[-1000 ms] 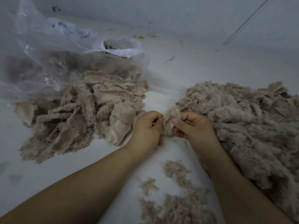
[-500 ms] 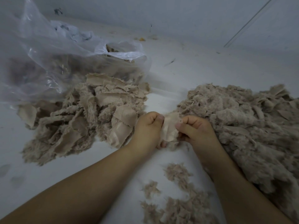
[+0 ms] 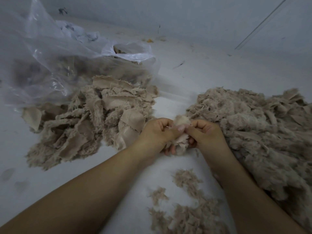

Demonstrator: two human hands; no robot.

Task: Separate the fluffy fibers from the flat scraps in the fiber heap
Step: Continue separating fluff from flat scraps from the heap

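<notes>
Both hands, the left hand [image 3: 157,132] and the right hand [image 3: 206,133], are pinching one scrap [image 3: 181,141] between the scraps pile [image 3: 87,125] and the big heap [image 3: 253,129] on the right.

- Looked like a bare sorting corner of a textile-waste workshop: plain white floor [image 3: 194,78] meeting an unadorned grey wall [image 3: 185,17].
- Left of the grip, a pile of flat scraps [image 3: 94,119] beside a clear plastic bag [image 3: 50,61].
- Right of the grip, a bulky fiber heap [image 3: 253,129]; nearer than it, loose tufts [image 3: 185,208].
</notes>
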